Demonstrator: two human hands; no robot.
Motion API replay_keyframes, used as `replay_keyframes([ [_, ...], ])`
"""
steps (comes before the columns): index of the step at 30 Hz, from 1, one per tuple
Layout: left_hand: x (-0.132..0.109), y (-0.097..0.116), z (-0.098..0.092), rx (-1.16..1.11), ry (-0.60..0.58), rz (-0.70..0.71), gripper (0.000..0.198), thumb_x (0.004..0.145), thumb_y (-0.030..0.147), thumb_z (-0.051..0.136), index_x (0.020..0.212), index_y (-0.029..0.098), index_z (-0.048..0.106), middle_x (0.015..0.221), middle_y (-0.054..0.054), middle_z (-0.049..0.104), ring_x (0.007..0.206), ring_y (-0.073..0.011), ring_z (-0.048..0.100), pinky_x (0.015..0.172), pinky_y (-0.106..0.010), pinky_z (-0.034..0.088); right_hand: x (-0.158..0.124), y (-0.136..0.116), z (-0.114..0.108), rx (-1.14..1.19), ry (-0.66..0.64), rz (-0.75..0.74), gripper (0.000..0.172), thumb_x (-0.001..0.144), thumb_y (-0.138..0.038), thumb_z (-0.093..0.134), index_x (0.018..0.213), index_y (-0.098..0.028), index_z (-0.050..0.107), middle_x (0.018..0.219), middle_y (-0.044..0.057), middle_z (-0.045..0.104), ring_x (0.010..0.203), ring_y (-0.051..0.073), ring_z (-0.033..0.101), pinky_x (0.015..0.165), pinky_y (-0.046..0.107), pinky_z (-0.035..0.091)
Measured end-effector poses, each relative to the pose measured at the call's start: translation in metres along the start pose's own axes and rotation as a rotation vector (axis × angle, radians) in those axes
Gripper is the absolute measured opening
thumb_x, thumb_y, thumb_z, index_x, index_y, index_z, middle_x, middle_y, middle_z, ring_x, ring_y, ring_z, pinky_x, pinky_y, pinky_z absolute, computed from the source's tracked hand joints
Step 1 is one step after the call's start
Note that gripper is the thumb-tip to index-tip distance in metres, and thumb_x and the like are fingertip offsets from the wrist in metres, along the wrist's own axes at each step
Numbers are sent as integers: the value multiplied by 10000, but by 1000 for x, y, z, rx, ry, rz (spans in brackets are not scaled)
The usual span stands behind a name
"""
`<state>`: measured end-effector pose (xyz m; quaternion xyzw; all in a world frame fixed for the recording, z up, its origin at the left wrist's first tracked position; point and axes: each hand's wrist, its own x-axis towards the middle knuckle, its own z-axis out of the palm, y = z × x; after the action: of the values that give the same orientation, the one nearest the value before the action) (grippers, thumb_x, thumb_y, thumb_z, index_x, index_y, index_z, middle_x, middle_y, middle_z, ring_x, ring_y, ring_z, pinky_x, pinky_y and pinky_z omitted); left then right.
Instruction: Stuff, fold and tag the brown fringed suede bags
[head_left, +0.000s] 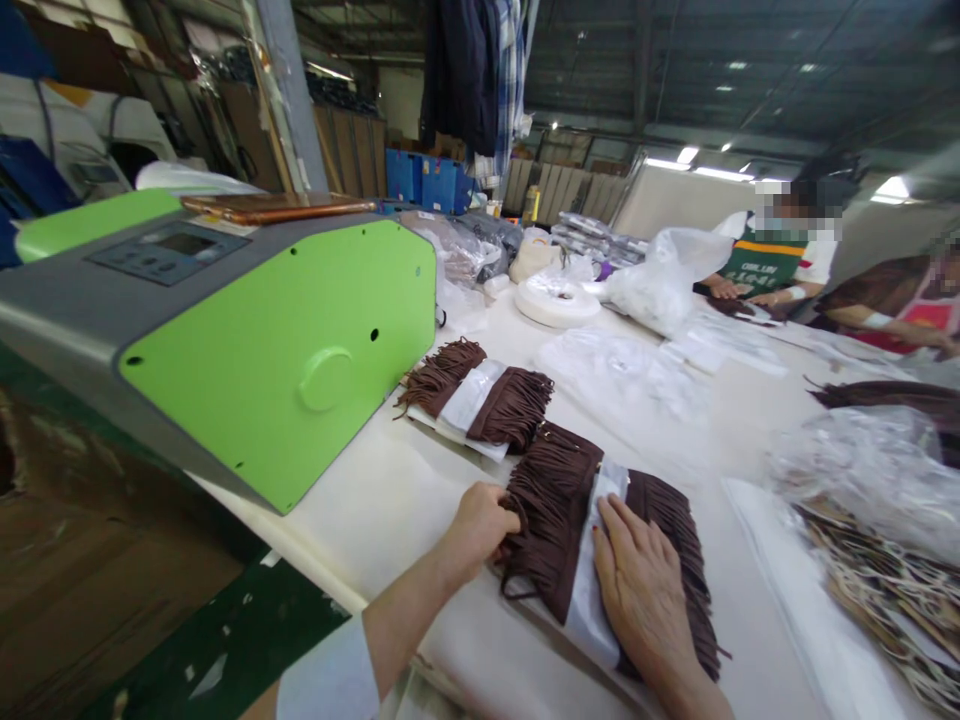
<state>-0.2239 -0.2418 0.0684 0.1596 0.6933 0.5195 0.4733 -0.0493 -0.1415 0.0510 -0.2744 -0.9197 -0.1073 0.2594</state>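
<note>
A brown fringed piece (551, 520) lies on the white table in front of me, with a pale wrap band (589, 590) across its middle. My left hand (484, 522) is closed at its left edge, fingers curled around some of the fringe strands. On the band and the fringe to its right, my right hand (641, 570) rests flat with fingers stretched out. A second brown fringed bundle (517, 405), also banded in white, lies just beyond. The underside of the nearer piece is hidden.
A green and grey machine (300, 370) stands at the left, with a brown flat case (285, 207) on top. White tape rolls (556, 303) and plastic bags (664, 280) lie farther back. Cords under plastic (892, 590) are at the right. Two people work across the table.
</note>
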Motion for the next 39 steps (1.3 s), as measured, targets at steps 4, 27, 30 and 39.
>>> replay_keyframes([
  [4,-2,-3,-1,14,-21,9,120,543,251,554,606,149,550,414,36,510,357,-101,442,344,-188,296,1,-4,-3,74,-31,82,336,920,-258,378,1167,-112,553,1203,146,594,1090,250,535,997,456,318],
  [27,-29,-6,90,1511,-117,1683,703,835,472,464,1355,23,310,1378,-186,412,1307,-307,331,972,-427,404,-114,29,-63,658,-16,694,442,765,-228,546,1201,-185,494,1128,103,619,1006,213,592,873,364,493],
  [30,-22,-13,89,1578,-144,1702,813,811,568,461,1374,15,265,1376,-202,406,1297,-315,347,1010,-447,342,-99,30,-63,689,-43,692,520,698,-152,537,1216,-163,497,1163,118,607,1062,238,560,921,415,443],
  [39,-24,-10,89,1526,-191,1593,715,858,456,418,1417,83,174,1344,-173,456,1255,-274,407,1016,-423,303,-93,67,-63,1069,15,927,196,783,-179,428,875,-164,601,741,23,648,655,141,608,632,257,486],
])
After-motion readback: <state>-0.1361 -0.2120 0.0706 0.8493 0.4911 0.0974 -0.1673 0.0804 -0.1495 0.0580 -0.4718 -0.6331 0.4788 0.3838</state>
